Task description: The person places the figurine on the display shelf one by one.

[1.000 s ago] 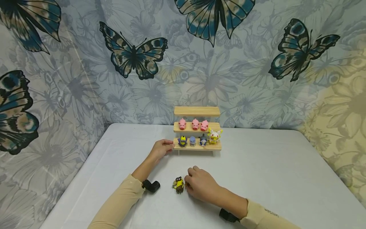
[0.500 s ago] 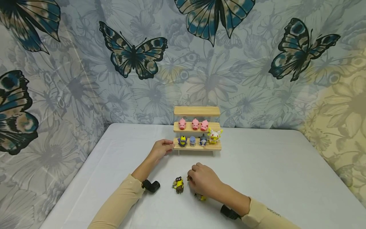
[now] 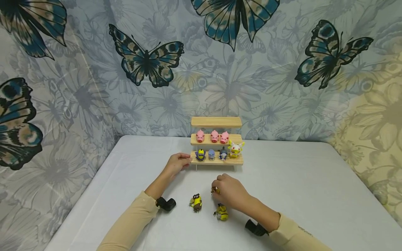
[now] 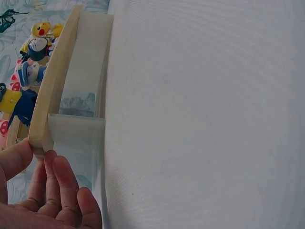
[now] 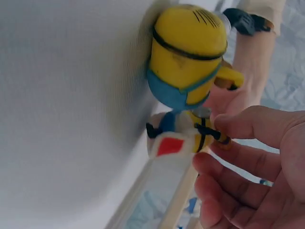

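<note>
Shelf (image 3: 216, 161) near bench (image 3: 298, 195) back edge: bottom tier 4 figs, mid tier 3 pigs, top tier bare. L hand (image 3: 177, 163) grips shelf's left end. R hand (image 3: 228, 192) pinches small fig (image 3: 215, 190) off bench. 2 yellow figs (image 3: 196, 202) (image 3: 222, 213) left near front-centre. Approx. 7 of 10 placed.

The right hand (image 3: 228, 194) is hiding most of a small figure (image 3: 215, 190) at its nine o'clock; the left hand (image 4: 38, 195) is running off the wrist picture's bottom edge.

The left hand (image 3: 177, 162) grips the near-left corner of the wooden shelf (image 3: 216, 161), while the right hand (image 3: 227, 191), fingers curled, hovers in front of it.
</note>
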`<state>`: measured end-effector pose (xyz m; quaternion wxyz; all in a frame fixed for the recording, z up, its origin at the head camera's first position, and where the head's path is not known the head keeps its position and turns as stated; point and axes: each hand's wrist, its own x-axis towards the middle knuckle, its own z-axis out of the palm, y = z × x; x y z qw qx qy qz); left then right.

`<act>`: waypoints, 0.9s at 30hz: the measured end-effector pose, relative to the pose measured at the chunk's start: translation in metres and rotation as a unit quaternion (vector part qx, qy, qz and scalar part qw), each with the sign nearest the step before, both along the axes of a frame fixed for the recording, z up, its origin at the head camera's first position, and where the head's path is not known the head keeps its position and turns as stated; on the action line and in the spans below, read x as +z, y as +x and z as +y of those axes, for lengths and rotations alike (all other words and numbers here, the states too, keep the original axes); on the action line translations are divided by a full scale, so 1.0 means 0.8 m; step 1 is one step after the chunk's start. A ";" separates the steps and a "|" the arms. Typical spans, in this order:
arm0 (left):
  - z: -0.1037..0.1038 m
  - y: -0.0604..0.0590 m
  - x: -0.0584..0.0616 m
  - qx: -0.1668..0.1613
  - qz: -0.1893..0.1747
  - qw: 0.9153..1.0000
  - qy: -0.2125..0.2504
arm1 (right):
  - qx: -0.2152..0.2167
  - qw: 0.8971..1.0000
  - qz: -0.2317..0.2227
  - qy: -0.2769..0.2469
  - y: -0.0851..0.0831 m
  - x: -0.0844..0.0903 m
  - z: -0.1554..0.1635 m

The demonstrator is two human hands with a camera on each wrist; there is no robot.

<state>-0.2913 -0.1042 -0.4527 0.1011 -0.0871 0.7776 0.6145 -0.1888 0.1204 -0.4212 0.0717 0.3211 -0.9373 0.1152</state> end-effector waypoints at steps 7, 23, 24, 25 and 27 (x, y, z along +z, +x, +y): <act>0.001 0.000 0.002 0.002 0.000 1.000 0.002 | 0.008 0.996 -0.071 -0.058 -0.013 0.007 0.016; 0.000 0.001 0.002 -0.001 0.002 1.000 0.003 | 0.045 0.983 -0.112 -0.138 -0.055 0.074 0.053; 0.000 0.001 0.002 0.000 0.003 1.000 0.004 | 0.044 0.982 -0.114 -0.142 -0.058 0.077 0.055; 0.000 0.001 0.001 0.000 0.004 1.000 0.004 | 0.041 0.982 -0.114 -0.144 -0.061 0.081 0.056; 0.000 0.000 0.000 0.000 0.005 1.000 0.003 | 0.037 0.981 -0.116 -0.148 -0.067 0.087 0.057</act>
